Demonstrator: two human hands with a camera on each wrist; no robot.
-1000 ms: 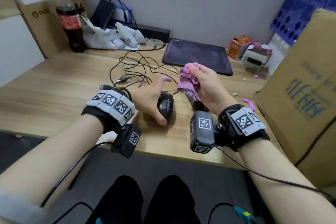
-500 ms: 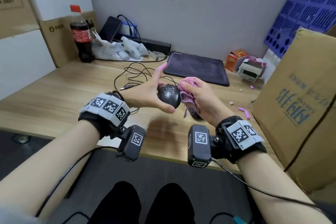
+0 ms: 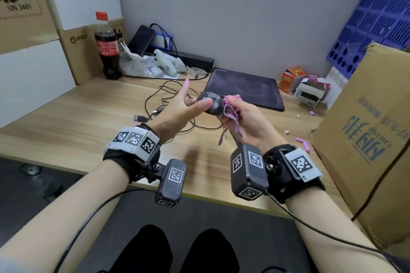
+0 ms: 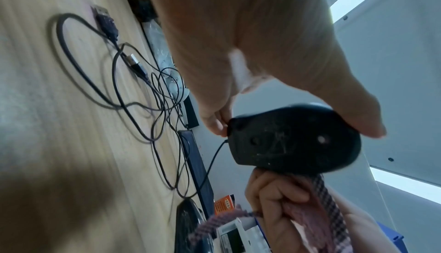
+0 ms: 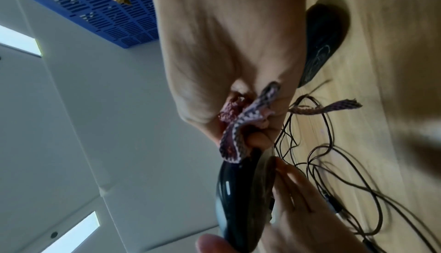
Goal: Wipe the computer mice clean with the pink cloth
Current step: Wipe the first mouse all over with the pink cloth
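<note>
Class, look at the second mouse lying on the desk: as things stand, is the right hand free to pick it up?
Probably not yet. The right hand grips the pink cloth against the held mouse. The second mouse lies just beneath that wrist, unobstructed, but the fingers are occupied.

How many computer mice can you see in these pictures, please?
2. One mouse is held up above the desk by the left hand, with the pink cloth against it. The second mouse lies on the desk behind the right hand, mostly hidden in the head view.
</note>
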